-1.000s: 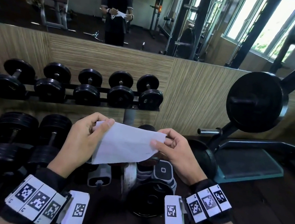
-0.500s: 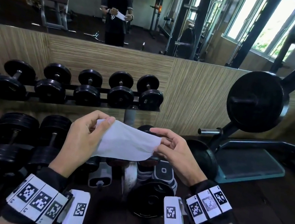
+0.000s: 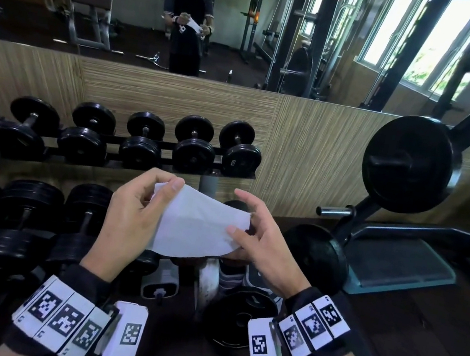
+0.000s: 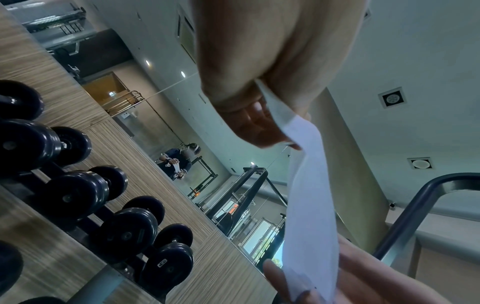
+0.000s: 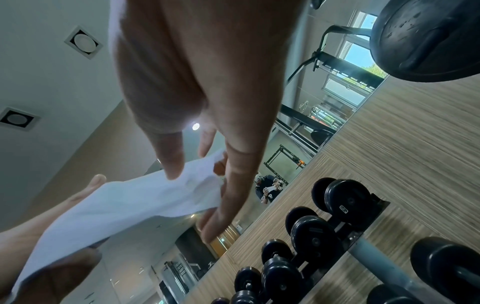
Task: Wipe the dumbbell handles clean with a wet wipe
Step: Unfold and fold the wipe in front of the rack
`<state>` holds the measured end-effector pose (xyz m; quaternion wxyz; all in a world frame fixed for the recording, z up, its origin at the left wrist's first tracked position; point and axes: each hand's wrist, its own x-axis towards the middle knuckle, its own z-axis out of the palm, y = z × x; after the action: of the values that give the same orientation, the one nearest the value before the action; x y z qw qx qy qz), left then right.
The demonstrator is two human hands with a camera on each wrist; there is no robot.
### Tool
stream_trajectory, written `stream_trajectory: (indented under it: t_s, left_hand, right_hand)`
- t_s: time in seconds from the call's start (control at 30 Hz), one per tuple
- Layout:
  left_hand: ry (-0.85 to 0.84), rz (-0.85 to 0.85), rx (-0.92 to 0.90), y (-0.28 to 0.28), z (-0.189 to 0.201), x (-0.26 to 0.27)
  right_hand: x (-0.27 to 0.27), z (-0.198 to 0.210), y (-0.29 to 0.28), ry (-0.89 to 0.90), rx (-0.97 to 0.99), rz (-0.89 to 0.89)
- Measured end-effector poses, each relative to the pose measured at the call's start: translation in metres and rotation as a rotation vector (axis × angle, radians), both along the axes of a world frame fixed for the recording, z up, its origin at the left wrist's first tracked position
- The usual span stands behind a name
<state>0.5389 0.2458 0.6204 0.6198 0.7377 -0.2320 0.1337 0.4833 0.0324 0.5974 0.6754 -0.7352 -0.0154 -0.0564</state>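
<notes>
matt black dumbbells [image 3: 193, 143], wood-grain wall [image 3: 310, 147]

A wall mirror [image 3: 132, 5] tops striped wood panelling [image 3: 310, 147], bright windows [image 3: 437, 40] right, dark floor [image 3: 431, 350].
</notes>
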Motion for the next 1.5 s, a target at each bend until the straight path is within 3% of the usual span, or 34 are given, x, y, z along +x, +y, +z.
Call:
stream_trajectory:
  t_s: [0.43,0.63,0.7,0.97,1.2,1.4,1.5]
  left_hand:
    - [-0.013,0.023,-0.042,0.005,-0.005,-0.003]
    - [0.005,-0.051,-0.081,0.001,0.002,-0.003]
    - [-0.002,-0.053,-0.089,0.001,0.004,-0.004]
    - [-0.013,-0.012,-0.029,0.006,0.000,-0.002]
    - [0.111,0.001,-0.057,0.004,-0.003,-0.001]
    - [0.200,0.003,-0.039,0.002,-0.011,0.000]
    - [0.195,0.018,-0.051,0.004,-0.010,0.000]
  right_hand:
    - [-0.002,0.004,-0.003,-0.035,0.016,-0.131]
    - [-0.005,0.004,-0.005,0.001,0.107,0.102]
    - [-0.005,0.004,-0.005,-0.014,0.165,0.103]
    - [0.005,0.001,-0.012,-0.145,0.181,-0.248]
    - [0.003,0.005,-0.017,-0.166,0.167,-0.315]
    - [-0.006,-0.001,-0.013,0.004,0.180,-0.101]
    - [-0.006,-0.006,-0.012,0.032,0.167,-0.110]
